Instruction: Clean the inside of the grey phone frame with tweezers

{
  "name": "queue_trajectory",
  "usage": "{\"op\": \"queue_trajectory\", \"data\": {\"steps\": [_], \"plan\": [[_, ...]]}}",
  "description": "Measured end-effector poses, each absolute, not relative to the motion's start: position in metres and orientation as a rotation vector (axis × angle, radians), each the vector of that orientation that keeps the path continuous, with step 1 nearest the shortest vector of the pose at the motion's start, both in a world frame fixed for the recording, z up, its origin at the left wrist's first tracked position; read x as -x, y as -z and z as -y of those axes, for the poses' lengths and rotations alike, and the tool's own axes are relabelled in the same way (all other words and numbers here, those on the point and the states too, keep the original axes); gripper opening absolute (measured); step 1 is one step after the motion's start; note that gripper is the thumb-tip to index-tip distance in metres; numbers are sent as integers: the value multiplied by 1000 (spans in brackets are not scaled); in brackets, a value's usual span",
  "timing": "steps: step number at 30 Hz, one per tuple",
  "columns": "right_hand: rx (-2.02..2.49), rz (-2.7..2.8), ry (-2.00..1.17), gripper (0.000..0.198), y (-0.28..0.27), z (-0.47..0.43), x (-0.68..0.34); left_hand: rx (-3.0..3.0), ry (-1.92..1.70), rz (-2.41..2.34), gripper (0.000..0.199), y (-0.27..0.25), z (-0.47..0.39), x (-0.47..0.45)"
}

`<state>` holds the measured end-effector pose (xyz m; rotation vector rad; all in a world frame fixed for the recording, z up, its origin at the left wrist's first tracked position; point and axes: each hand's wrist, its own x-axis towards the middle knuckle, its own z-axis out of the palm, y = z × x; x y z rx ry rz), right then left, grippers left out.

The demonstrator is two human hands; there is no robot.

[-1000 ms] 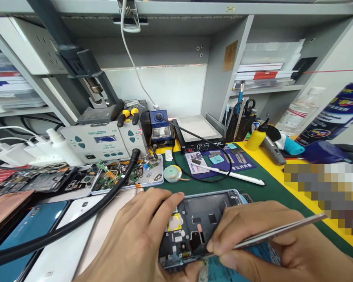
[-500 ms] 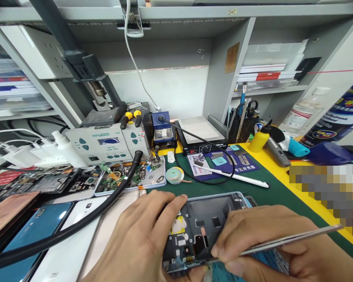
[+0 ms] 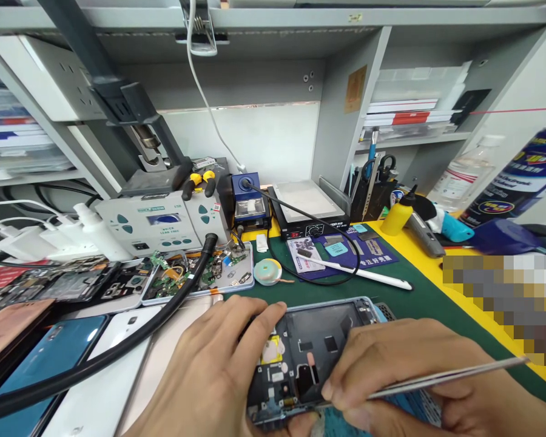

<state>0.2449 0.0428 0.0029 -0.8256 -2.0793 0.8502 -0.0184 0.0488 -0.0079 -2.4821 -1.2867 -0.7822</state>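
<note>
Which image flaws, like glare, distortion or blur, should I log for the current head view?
In the head view, a bright glare spot on the blue phone back; at its right edge, the spray can looks stretched and slanted; below it, a blocky pixelated patch hides detail; centrally, the open phone frame is fairly clear, though fingers cover part.

Head view, single: mounted on the person's head, facing forward and down; left hand [image 3: 209, 373] and right hand [image 3: 409, 370] close, at lower edge; surface [image 3: 441, 297] beyond; shelf [image 3: 277, 21] farther back, across top
</note>
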Motion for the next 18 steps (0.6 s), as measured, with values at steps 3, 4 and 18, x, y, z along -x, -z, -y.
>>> {"op": "queue_trajectory", "data": {"steps": [3,4,18], "plan": [[823,2054,-808,32,-3,-43,-243,2479,825,1221,80,8,-48,19],[806,2043,-804,31,-4,-43,-242,2481,802,1249,79,8,-47,18],[627,2048,-727,24,-9,-47,-236,2466,806,1265,80,9,-48,19]]}}
